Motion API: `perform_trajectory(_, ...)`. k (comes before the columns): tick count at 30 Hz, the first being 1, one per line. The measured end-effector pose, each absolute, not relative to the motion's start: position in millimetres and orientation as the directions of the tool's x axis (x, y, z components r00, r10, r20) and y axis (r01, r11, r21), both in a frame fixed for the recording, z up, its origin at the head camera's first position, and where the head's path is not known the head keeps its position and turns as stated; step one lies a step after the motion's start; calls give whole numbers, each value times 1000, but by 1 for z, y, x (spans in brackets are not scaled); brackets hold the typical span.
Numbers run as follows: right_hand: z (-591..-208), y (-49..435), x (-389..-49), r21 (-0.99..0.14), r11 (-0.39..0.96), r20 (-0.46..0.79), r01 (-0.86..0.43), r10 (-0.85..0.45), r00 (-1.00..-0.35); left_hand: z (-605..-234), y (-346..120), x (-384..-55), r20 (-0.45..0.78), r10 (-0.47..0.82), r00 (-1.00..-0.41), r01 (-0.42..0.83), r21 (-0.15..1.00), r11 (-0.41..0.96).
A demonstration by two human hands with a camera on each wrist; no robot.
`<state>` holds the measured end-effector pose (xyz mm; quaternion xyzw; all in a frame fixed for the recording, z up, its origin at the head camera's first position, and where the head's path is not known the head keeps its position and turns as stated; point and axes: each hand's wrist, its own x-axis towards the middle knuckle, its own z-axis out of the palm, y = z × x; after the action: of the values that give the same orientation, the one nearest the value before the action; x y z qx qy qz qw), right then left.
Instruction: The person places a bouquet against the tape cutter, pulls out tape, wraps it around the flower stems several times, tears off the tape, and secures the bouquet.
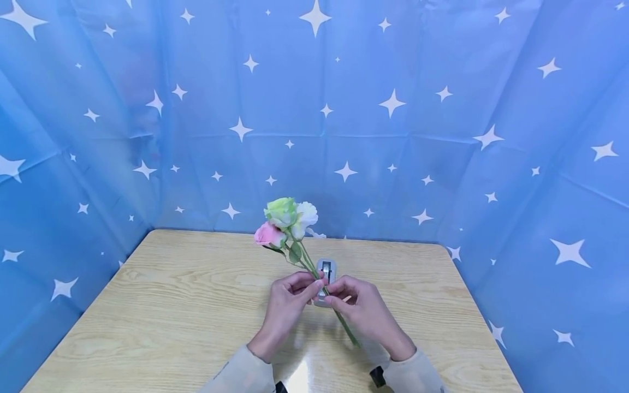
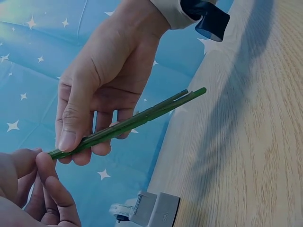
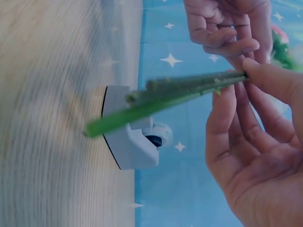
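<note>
Three flowers on long green stems (image 1: 348, 330) are bunched together: a pink rose (image 1: 269, 234), a pale green bloom (image 1: 281, 212) and a white bloom (image 1: 306, 218). My left hand (image 1: 290, 300) pinches the stems about midway, thumb on top. Just below it, my right hand (image 1: 363, 308) also pinches them between thumb and fingers. In the left wrist view, the cut stem ends (image 2: 196, 93) stick out past the right hand at uneven lengths. Behind both hands, a grey tape dispenser (image 1: 326, 266) stands on the table, partly hidden by them.
The wooden table (image 1: 172, 305) carries the dispenser near its middle. A blue curtain with white stars (image 1: 314, 82) hangs behind the table and along both sides. Dark straps (image 1: 377, 376) show at the sleeve cuffs.
</note>
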<state>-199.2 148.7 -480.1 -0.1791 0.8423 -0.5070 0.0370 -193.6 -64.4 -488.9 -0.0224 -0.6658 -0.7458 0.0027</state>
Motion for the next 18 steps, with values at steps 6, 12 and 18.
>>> perform_trajectory(6, -479, 150, -199, -866, 413, 133, -281, -352, -926, -489, -64, -194, 28, 30, -999, 26, 997, -73)
perform_trajectory(12, -479, 152, -200, -868, 408, 128, -285, -371, -920, -490, -64, -193, 14, 47, -999, 11, 998, -66)
perform_trajectory(18, -480, 153, -200, -866, 428, 95, -257, -362, -927, -489, -64, -192, 22, 88, -996, 16, 998, -61)
